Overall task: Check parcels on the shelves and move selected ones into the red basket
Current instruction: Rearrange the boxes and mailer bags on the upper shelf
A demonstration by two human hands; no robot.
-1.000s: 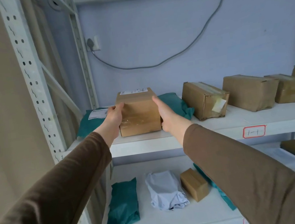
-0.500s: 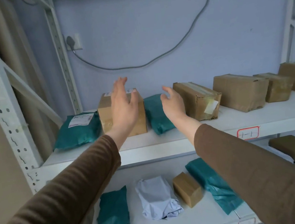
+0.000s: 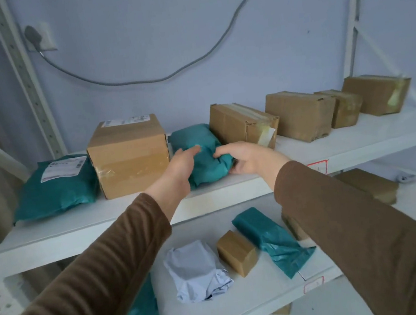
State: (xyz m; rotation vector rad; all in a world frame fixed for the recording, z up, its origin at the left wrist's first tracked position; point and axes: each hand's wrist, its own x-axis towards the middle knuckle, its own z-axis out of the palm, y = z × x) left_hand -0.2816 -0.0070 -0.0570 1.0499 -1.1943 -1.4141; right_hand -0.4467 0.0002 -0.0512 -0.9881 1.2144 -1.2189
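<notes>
Both hands had closed in on the teal mailer bag [image 3: 202, 155] that lay on the upper shelf [image 3: 358, 149], wedged between the large cardboard box [image 3: 129, 155] and the taped brown box [image 3: 243, 124]. The left hand [image 3: 180, 164] lay with its fingers [image 3: 191, 151] nearly straight on the bag's left top, touching rather than gripping; the right hand [image 3: 250, 160] had its fingers [image 3: 220, 153] curled over the bag's right end, apparently starting to pinch the soft wrapping, with the thumb hidden beneath. No red basket was in view. To do this step well, the bag probably wanted drawing toward the shelf edge before lifting, since the boxes stood tight against it just beyond the fingers on either side. A soft pouch would likely sag, so support from underneath seemed wiser than a pinch at one end. No label showed on its upper face, so turning it over looked necessary for checking.
</notes>
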